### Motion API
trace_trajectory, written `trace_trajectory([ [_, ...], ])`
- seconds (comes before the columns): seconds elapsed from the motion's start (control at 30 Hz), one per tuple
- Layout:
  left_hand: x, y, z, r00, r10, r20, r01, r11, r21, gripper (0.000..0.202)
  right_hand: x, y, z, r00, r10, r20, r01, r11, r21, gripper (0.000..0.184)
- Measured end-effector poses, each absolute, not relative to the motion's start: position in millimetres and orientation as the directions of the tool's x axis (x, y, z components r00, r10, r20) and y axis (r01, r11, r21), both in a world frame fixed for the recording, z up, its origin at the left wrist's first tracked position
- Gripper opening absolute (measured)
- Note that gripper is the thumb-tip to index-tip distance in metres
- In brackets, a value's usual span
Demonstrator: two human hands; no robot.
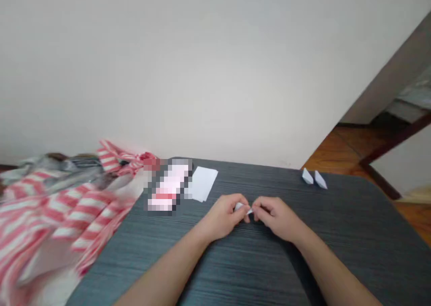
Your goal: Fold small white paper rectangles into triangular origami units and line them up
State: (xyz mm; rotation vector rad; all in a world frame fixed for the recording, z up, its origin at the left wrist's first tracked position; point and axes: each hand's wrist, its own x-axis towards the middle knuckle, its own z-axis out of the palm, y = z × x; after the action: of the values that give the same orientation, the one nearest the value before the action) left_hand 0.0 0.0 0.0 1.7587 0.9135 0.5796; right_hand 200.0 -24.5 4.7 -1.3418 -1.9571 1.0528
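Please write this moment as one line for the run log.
left hand: pinching folded white paper | right hand: pinching same paper | nearby: white paper sheet

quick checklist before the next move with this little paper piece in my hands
1. Grip on the small white paper piece: ok, the left hand and right hand pinch it between them.
2. Paper's folds: cannot tell, the fingers hide most of it.
3. White paper sheets: ok, lying flat on the dark wood-grain table, apart from the hands.
4. Two small folded white paper pieces: ok, resting near the far table edge, clear of the hands.
5. Red-and-white striped cloth: ok, well left of the hands, not touching them.
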Motion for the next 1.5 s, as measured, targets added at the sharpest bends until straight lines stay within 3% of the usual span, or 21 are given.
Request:
trace_trajectory([
  [0.4, 3.2, 0.2, 3.3, 0.585, 0.809, -0.055, 0.323, -0.171, 0.931, 0.024, 201.2, -23.2, 2.9, -0.388, 0.916, 0.103, 0.539, 0.316, -0.781, 0.021],
  [1.2, 4.4, 0.5, -2.4, 0.561, 0.826, -0.060, 0.256, -0.105, 0.961, 0.024, 202.4, -23.5, 3.9, -0.335, 0.933, 0.131, 0.539, 0.304, -0.786, 0.018],
  [1.5, 3.5, 1.2, 1.1, 0.565, 0.823, -0.047, 0.308, -0.158, 0.938, 0.022, 201.0, -23.8, 2.8, -0.370, 0.920, 0.134, 0.534, 0.328, -0.780, 0.019],
])
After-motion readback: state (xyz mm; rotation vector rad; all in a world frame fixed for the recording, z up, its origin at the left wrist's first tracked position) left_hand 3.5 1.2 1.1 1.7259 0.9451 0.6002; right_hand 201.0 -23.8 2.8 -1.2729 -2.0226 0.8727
